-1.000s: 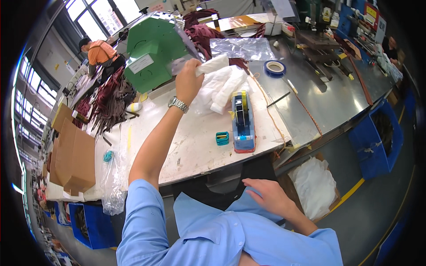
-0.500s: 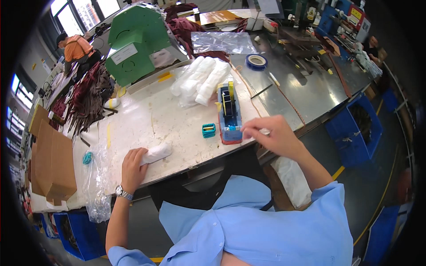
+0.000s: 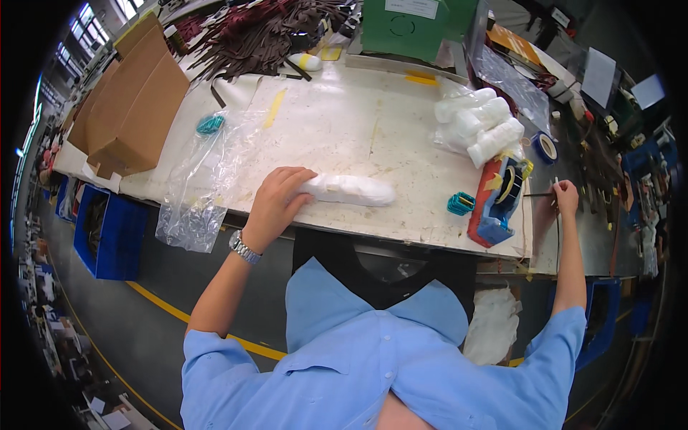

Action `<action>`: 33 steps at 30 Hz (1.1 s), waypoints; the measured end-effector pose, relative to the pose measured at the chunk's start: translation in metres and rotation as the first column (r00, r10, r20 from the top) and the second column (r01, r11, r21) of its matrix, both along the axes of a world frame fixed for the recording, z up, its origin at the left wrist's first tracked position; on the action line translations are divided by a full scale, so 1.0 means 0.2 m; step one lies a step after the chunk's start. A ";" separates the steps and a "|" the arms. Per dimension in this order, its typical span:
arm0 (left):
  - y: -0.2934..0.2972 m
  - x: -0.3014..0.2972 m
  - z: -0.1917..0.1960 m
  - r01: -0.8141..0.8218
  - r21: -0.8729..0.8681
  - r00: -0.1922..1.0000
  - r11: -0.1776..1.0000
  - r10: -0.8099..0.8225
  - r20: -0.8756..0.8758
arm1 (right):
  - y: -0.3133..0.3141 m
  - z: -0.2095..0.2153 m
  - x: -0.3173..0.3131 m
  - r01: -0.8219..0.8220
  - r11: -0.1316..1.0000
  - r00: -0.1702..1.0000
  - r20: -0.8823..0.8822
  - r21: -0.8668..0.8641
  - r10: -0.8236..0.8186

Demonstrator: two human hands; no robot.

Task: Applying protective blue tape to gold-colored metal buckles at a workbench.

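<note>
Pale, scuffed worktable [image 3: 337, 143], bordered at right by a metal surface [image 3: 545, 229]. White wrapped roll [image 3: 351, 189]: lying near the front edge, left end held between thumb and fingers of the left hand [image 3: 276, 197]. Right hand [image 3: 566, 197]: fingertips drawn together at a slim white-tipped stick [image 3: 556, 181] (whether gripped, one cannot tell). Standing between roll and right hand: blue-and-red tape dispenser [image 3: 496, 208], small teal bundle [image 3: 460, 203] just beside it. Beyond: bagged white rolls [image 3: 481, 118], green machine [image 3: 401, 29], dark strips [image 3: 269, 36]. At left: cardboard box [image 3: 140, 100]; clear plastic bag [image 3: 190, 215], hanging over the edge.
</note>
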State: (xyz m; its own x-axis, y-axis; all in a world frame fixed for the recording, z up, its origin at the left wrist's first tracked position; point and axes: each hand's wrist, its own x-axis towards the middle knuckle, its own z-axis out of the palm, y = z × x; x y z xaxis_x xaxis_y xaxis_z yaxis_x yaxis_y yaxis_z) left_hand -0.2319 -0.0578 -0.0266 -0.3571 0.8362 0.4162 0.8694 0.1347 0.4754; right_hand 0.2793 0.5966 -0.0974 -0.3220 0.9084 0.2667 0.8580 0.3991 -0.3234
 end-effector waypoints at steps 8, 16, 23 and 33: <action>0.09 -0.02 -0.07 -0.003 0.181 0.979 0.984 0.040 -0.199 | 0.10 0.25 0.42 -0.021 0.986 0.870 -0.488 -0.164 -0.063; 0.07 0.16 -0.09 -0.043 0.352 0.961 0.935 0.135 -0.241 | -1.70 0.97 -0.25 -0.388 0.917 0.771 -0.577 -0.091 0.269; 0.03 0.29 -0.20 -0.163 0.378 0.971 0.911 0.217 -0.104 | -2.29 0.68 -1.01 -0.670 0.671 0.686 -0.609 -0.317 0.397; 0.08 0.37 -0.13 -0.372 0.178 0.915 0.911 0.327 0.239 | -2.25 0.40 -1.52 -0.720 0.651 0.684 -0.402 -0.240 0.609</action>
State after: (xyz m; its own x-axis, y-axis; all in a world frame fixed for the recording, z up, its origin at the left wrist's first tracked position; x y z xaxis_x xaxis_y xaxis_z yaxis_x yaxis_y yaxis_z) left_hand -0.1574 -0.0428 -0.0522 -0.7038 0.5406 0.4609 0.6693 0.2873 0.6852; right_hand -0.0245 0.1473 -0.0172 -0.8434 0.5166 0.1474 0.2624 0.6356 -0.7261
